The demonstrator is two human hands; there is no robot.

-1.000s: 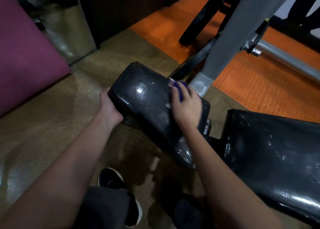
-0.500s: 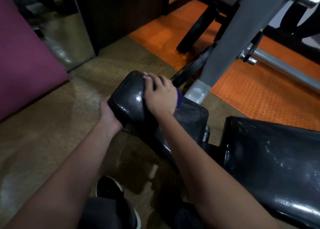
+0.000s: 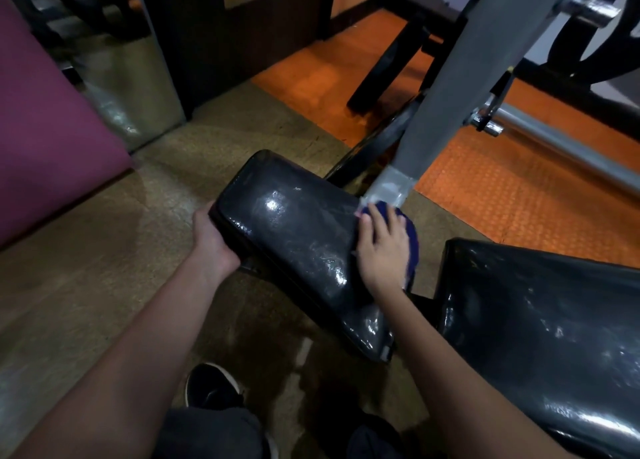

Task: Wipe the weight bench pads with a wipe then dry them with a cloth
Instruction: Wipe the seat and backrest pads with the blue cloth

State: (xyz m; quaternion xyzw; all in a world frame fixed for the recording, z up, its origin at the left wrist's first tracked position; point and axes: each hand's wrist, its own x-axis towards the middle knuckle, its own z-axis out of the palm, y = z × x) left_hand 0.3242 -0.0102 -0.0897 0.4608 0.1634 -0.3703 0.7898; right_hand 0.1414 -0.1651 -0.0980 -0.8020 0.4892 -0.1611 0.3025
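Head view: my left hand (image 3: 213, 242) grips the small black seat pad (image 3: 298, 236) at its left edge. My right hand (image 3: 382, 247) presses a blue cloth (image 3: 410, 240) flat-fingered on its right edge. Best to work in overlapping passes, keeping the pad braced.

You're in a gym. Black vinyl bench pads (image 3: 304, 247) sit in front of you. A grey steel upright (image 3: 460, 77) rises behind, a chrome bar (image 3: 561, 146) beside it. Orange rubber matting (image 3: 519, 198) meets worn brown floor (image 3: 86, 250). Black weight plates (image 3: 595, 32) stand top right, a maroon mat (image 3: 45, 129) at left.
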